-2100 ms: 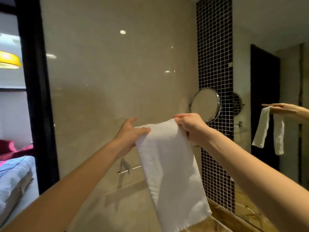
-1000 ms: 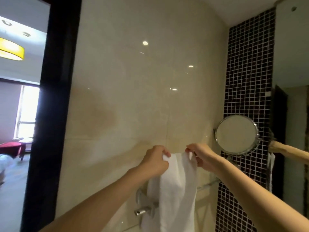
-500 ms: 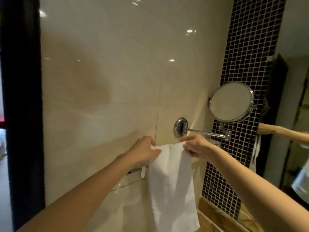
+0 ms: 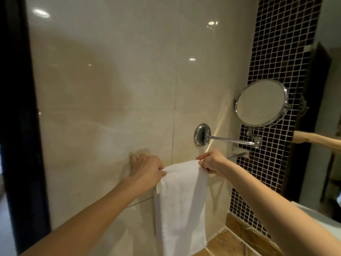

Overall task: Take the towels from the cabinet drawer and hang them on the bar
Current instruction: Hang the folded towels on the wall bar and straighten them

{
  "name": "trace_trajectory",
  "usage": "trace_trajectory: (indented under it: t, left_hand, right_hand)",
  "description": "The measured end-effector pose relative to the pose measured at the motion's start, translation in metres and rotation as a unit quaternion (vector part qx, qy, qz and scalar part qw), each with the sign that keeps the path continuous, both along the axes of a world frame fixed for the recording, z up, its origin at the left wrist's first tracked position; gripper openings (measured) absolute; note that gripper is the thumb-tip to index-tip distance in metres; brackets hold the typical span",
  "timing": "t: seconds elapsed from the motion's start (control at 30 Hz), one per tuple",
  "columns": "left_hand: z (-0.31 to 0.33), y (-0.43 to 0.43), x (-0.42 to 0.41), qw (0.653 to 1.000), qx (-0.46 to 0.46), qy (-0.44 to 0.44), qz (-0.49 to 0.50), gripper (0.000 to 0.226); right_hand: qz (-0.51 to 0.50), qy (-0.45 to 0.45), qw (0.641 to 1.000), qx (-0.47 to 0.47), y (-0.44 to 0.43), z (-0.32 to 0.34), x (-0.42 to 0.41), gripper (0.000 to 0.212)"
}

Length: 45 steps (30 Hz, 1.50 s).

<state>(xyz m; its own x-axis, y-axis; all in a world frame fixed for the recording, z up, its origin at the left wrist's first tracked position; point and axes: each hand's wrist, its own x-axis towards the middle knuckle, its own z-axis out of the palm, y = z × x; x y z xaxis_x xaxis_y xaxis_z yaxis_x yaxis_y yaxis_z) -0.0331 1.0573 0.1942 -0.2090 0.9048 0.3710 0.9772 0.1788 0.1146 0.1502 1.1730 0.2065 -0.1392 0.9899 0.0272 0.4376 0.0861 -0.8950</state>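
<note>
Here, one white towel [image 4: 181, 204] is seen draped over the bar [image 4: 238, 155], its length hanging down against the beige tiled wall [image 4: 110, 89]. Two hands are counted. The left hand [image 4: 145, 170] is closed on the towel's top left corner, thumb and fingers pinched; the right hand [image 4: 212, 163] is pinched on the top right corner. One round mirror [image 4: 261, 103] is mounted on one chrome swing arm [image 4: 230, 139], just above the towel
</note>
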Motion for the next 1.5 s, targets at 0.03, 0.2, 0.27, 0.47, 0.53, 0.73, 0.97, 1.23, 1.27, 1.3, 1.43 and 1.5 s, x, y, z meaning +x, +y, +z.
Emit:
trace_trajectory:
  t: [0.03, 0.2, 0.27, 0.47, 0.53, 0.73, 0.97, 1.23, 1.27, 1.3, 1.43, 1.5]
  left_hand:
    - [-0.001, 0.001, 0.001, 1.0, -0.005, -0.005, 0.008, 0.047]
    - [-0.008, 0.006, 0.006, 0.999, -0.01, -0.028, 0.02, 0.038]
    - [-0.011, 0.009, 0.01, 0.999, 0.003, -0.03, 0.009, 0.024]
    - [-0.021, 0.022, 0.021, 0.999, 0.025, 0.027, -0.038, 0.026]
    - [-0.021, 0.02, 0.031, 0.996, 0.017, 0.08, -0.035, 0.028]
    - [-0.021, 0.023, 0.038, 0.976, 0.029, 0.212, -0.031, 0.027]
    - [-0.023, 0.019, 0.043, 0.978, 0.035, 0.203, -0.021, 0.025]
    - [-0.034, 0.016, 0.044, 0.974, 0.058, 0.22, -0.011, 0.019]
    - [-0.036, 0.014, 0.046, 0.97, 0.06, 0.235, -0.013, 0.019]
    - [-0.039, 0.012, 0.048, 0.967, 0.073, 0.244, -0.022, 0.019]
    - [-0.075, -0.008, 0.053, 0.948, 0.255, 0.127, -0.145, 0.032]
    - [-0.105, -0.027, 0.056, 0.923, 0.309, 0.006, -0.228, 0.033]
  right_hand:
    - [0.003, -0.003, 1.0, -0.005, 0.0, 0.001, 0.0, 0.023]
    - [0.022, -0.042, 0.999, 0.014, 0.006, 0.0, 0.005, 0.022]
    - [0.029, -0.078, 0.995, 0.06, 0.01, -0.004, 0.006, 0.024]
    - [0.132, -0.233, 0.938, 0.218, 0.005, -0.012, 0.006, 0.032]
    - [0.16, -0.292, 0.903, 0.272, -0.002, -0.016, 0.005, 0.027]
    - [0.207, -0.332, 0.848, 0.359, -0.01, -0.034, 0.003, 0.02]
    - [0.168, -0.299, 0.858, 0.383, -0.013, -0.042, 0.001, 0.023]
    - [0.153, -0.291, 0.868, 0.371, -0.016, -0.052, -0.001, 0.026]
    - [0.156, -0.277, 0.873, 0.37, -0.018, -0.055, 0.0, 0.027]
    - [0.153, -0.254, 0.88, 0.372, -0.02, -0.059, 0.002, 0.027]
    - [0.054, -0.105, 0.922, 0.369, -0.042, -0.1, 0.009, 0.033]
    - [0.012, -0.052, 0.938, 0.343, -0.053, -0.129, 0.011, 0.03]
